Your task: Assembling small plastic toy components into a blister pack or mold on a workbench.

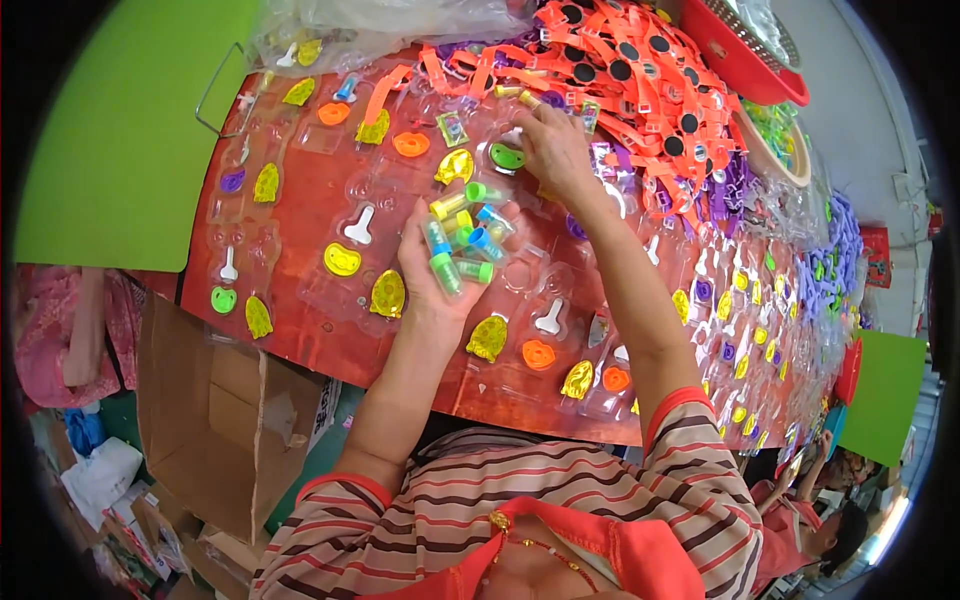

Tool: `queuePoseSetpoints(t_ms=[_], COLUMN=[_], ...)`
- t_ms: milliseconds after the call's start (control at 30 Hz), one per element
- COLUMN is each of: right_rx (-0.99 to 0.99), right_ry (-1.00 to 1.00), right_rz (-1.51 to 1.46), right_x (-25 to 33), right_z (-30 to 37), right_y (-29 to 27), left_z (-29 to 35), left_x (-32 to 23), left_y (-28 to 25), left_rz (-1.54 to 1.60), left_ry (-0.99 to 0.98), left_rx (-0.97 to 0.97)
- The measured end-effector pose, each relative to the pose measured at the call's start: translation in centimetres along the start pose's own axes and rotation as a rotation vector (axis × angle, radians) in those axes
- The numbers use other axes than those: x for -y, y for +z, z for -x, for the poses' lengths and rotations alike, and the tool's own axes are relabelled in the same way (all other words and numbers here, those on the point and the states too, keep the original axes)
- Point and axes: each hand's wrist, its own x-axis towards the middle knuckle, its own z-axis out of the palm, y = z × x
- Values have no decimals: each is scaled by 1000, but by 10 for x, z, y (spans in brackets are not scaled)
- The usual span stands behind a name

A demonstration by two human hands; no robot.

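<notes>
My left hand (425, 270) is turned palm up and cupped around several small clear tubes (440, 240) with yellow, green and blue ends. Farther off, my right hand (553, 145) reaches over the table with its fingers drawn together at a small tube with yellow ends (515, 93). Just below those fingers a green pacifier piece (507, 156) lies in a clear plastic tray. Beside it are a yellow translucent piece (455, 167) and a small printed packet (452, 128).
Clear trays with white, orange and yellow pieces cover the red table (300, 215). Orange straps (640, 75) are heaped at the back, by a red basket (745, 50). An open cardboard box (200, 420) stands at the lower left. Other people are at both sides.
</notes>
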Motion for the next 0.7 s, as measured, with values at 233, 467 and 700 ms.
queuePoseSetpoints(t_ms=[233, 467, 700], right_rx=[-33, 342, 9], right_ry=[24, -88, -83], right_rz=[-157, -526, -329], right_x=[25, 77, 24], right_z=[1, 28, 6], right_y=[-46, -101, -63], left_z=[5, 12, 12], left_x=[0, 11, 14], left_y=[9, 10, 8], left_rz=[-41, -28, 24], left_ry=[22, -43, -43], left_rx=[-48, -143, -140])
